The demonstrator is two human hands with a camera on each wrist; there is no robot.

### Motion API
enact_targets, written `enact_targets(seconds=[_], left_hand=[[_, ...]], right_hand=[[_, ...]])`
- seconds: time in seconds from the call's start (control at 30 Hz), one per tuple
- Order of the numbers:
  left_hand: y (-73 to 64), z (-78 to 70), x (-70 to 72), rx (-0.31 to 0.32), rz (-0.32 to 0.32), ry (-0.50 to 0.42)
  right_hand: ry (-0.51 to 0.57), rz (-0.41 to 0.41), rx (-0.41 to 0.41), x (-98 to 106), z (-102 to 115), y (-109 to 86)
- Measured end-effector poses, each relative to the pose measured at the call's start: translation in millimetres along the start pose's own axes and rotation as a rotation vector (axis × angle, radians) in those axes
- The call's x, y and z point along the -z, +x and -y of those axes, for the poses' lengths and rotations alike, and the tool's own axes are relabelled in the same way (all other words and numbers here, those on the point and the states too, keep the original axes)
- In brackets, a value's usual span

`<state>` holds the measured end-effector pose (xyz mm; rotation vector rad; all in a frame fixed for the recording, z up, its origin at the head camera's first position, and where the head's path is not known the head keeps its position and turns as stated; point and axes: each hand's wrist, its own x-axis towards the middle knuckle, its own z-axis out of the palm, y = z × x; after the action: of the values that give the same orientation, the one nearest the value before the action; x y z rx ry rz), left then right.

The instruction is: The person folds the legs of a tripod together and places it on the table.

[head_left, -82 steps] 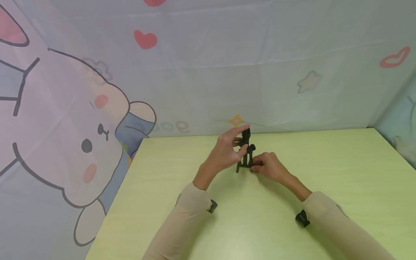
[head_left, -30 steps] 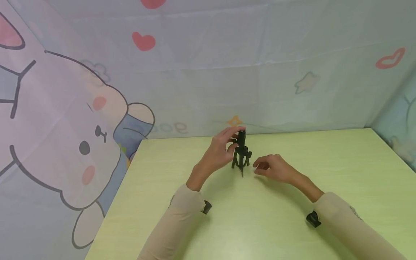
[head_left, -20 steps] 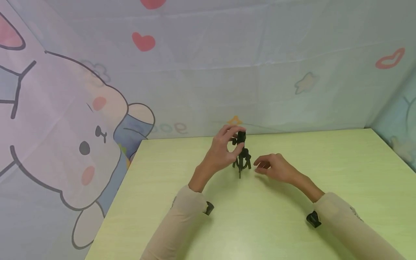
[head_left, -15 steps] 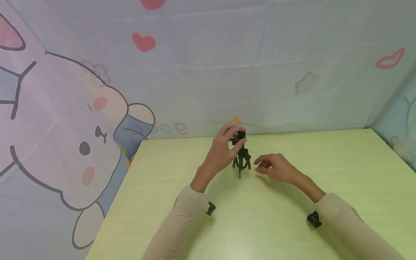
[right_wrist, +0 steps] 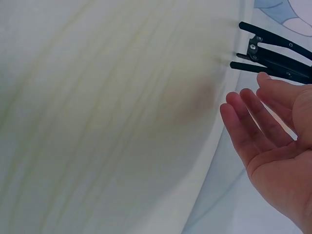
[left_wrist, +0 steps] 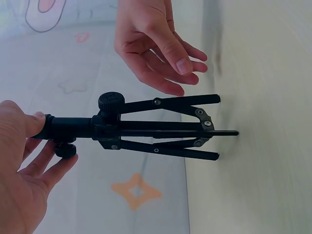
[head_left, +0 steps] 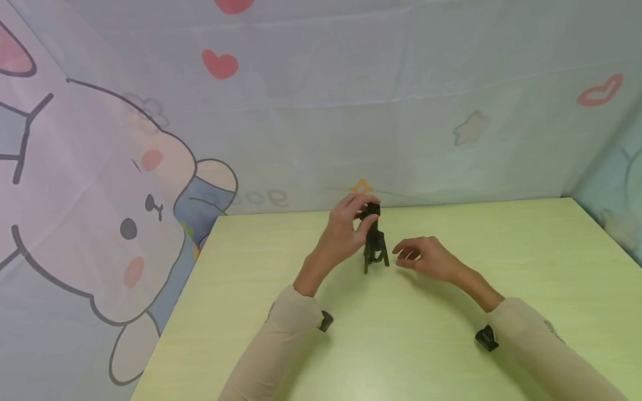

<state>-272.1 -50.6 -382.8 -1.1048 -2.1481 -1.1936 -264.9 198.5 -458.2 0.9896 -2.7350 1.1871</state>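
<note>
A small black tripod (head_left: 374, 245) stands upright near the back of the table, its legs partly spread. My left hand (head_left: 342, 227) grips the tripod's top end between thumb and fingers. In the left wrist view, a round knob (left_wrist: 111, 102) juts from the tripod's collar and a smaller one sits by the fingertips of my left hand (left_wrist: 22, 165). My right hand (head_left: 426, 258) hovers just right of the legs, fingers loosely bent with nothing in them. In the right wrist view, the tripod's legs (right_wrist: 273, 58) appear beyond the fingers of my right hand (right_wrist: 278, 136).
The pale yellow-green table (head_left: 401, 345) ends at a cloth backdrop (head_left: 321, 111) close behind the tripod. Printed on the cloth at the left is a large cartoon rabbit (head_left: 95, 195). Each sleeve has a dark wrist-worn piece (head_left: 486, 338) beneath it.
My right hand has let go of the tripod's leg and drawn back to the right. The tripod has turned about its upright axis under my left hand, which still grips its top.
</note>
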Motion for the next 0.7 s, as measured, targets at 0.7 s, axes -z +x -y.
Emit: enact_targets(seconds=[0.7], left_hand=[[0.6,-6.4,-1.9,0.063,0.046,-0.055]], right_hand=[[-0.015,0.007,0.042,-19,7,11.0]])
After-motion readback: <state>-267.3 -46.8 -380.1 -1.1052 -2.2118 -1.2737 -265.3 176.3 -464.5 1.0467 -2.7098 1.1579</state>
